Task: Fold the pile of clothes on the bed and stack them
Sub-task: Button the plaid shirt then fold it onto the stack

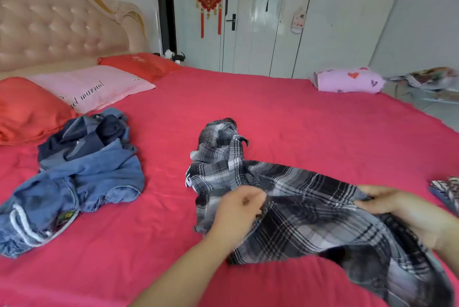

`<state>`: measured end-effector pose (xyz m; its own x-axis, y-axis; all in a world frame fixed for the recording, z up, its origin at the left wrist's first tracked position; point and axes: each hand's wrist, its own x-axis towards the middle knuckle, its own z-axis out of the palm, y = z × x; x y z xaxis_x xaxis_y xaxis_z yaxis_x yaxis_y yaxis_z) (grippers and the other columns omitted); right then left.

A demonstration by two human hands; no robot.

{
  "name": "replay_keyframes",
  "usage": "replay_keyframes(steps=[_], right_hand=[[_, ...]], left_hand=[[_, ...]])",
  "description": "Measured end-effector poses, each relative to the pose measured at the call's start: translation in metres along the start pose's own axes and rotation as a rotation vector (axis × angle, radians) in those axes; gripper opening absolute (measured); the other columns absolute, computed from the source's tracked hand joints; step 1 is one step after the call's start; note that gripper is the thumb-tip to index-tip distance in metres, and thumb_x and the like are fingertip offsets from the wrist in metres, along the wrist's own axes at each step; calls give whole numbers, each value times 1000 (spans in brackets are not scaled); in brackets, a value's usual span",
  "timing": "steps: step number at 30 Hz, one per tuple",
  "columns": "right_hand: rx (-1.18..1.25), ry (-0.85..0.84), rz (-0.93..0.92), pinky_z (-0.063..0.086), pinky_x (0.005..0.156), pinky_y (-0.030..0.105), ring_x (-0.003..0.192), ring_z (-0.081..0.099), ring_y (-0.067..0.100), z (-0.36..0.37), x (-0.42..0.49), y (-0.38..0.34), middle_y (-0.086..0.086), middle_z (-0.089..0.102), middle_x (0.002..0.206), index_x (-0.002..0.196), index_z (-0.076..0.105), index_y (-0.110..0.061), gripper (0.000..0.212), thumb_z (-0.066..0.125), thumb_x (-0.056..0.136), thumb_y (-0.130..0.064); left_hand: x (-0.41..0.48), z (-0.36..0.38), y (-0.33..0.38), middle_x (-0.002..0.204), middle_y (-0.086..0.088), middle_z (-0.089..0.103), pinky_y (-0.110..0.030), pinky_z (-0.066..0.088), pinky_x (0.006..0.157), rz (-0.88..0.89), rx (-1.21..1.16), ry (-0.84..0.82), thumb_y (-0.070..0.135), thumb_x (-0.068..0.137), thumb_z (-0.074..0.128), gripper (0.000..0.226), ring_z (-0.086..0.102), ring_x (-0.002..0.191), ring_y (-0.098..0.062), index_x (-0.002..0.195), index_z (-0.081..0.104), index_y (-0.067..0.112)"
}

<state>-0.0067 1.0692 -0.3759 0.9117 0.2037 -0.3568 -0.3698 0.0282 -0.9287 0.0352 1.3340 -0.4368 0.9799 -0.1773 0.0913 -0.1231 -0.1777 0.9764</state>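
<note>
A black-and-white plaid shirt was seen spread across the red bed sheet, near the front edge of the bed. The shirt was used as the landmark here. Its near part was lifted off the sheet, w/ the far end, crumpled and narrow, lying flat on the sheet away from the person.

The left hand was closed on the shirt's left-side edge, fabric pinched betw. thumb and fingers. The right hand was closed on the shirt's right-side edge, cloth bunched under the fingers. The stretch of plaid betw. the two hands was held fairly taut; below the right hand a darker fold of the same shirt hung down toward the frame's bottom corner.

Well left of the shirt, a pile of blue clothes was lying unfolded on the sheet: denim items w/ a darker navy piece on top at the far side. It was apart from the shirt, not touched by either hand.

Just right of the shirt, at the frame edge, a bit of striped fabric was visible; what it was can't be told.

Far right of the shirt, at the bed's far edge, a lilac pillow w/ hearts was lying. Far left of the shirt, a pink pillow was set betw. two red ones by the headboard.
</note>
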Motion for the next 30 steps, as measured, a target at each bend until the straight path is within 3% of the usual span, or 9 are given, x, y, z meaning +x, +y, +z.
replay_keyframes(steps=[2, 7, 10, 12, 15, 19, 24, 27, 30], right_hand=[[-22, 11, 12, 33, 102, 63, 113, 52, 51, -16, -16, 2, 32, 55, 123, 118, 60, 1, 75, 86, 48, -7], [-63, 67, 98, 51, 86, 53, 98, 62, 46, -41, -28, 16, 33, 61, 112, 103, 66, 3, 59, 84, 49, -8], [-278, 186, 137, 51, 81, 41, 82, 67, 31, -43, -18, 27, 19, 71, 92, 82, 71, -3, 16, 74, 67, 1], [-645, 194, 192, 45, 87, 31, 88, 63, 18, -48, -6, 41, -2, 70, 90, 90, 68, -18, 20, 62, 82, -1], [-1022, 172, 294, 39, 73, 18, 90, 58, 10, -58, 17, 65, -14, 60, 89, 105, 57, -32, 31, 59, 85, -8], [-1020, 302, 261, 40, 81, 20, 100, 54, 10, -63, 45, 71, -6, 59, 106, 117, 58, -27, 32, 57, 88, -12], [-974, 394, 154, 37, 100, 19, 115, 54, 11, -47, 72, 60, -2, 60, 125, 118, 62, -18, 30, 56, 89, -10], [-978, 423, 85, 38, 98, 19, 116, 55, 11, -33, 85, 54, -2, 60, 126, 118, 61, -20, 32, 54, 89, -8], [-998, 430, 3, 40, 88, 18, 111, 56, 14, -15, 98, 47, 2, 59, 124, 125, 55, -20, 38, 52, 90, -8]], left_hand=[[17, -2, -13, 90, 5, 60, -29, 49, 83, -43, 159, 146, 23, 90, 58, 3, 60, 86, -12, 91, 60, 20], [46, 27, -45, 112, -4, 60, -21, 47, 70, -302, 189, -17, 41, 88, 59, 48, 61, 89, -21, 122, 52, 9], [60, 52, -63, 129, -13, 53, -37, 49, 92, -434, 290, -84, 55, 78, 64, 82, 56, 113, -34, 136, 35, 5], [69, 65, -72, 129, -14, 54, -38, 47, 96, -467, 365, -63, 57, 73, 67, 91, 54, 115, -31, 137, 32, 2], [77, 77, -80, 123, -11, 58, -38, 48, 94, -499, 485, -36, 50, 77, 67, 82, 57, 111, -28, 135, 33, 5], [84, 81, -84, 107, -6, 62, -33, 50, 80, -455, 580, -65, 32, 87, 59, 49, 61, 97, -24, 128, 42, 11], [89, 78, -69, 74, -5, 54, -27, 43, 64, -566, -49, 81, 2, 90, 48, 11, 52, 69, -17, 99, 54, 7], [79, 64, -45, 58, -10, 53, -33, 48, 63, -648, -549, 110, -6, 88, 35, 22, 55, 59, -25, 74, 50, 3], [73, 47, -19, 53, -15, 60, -32, 54, 49, -650, -610, 85, 2, 88, 34, 29, 60, 45, -26, 67, 54, -1]])
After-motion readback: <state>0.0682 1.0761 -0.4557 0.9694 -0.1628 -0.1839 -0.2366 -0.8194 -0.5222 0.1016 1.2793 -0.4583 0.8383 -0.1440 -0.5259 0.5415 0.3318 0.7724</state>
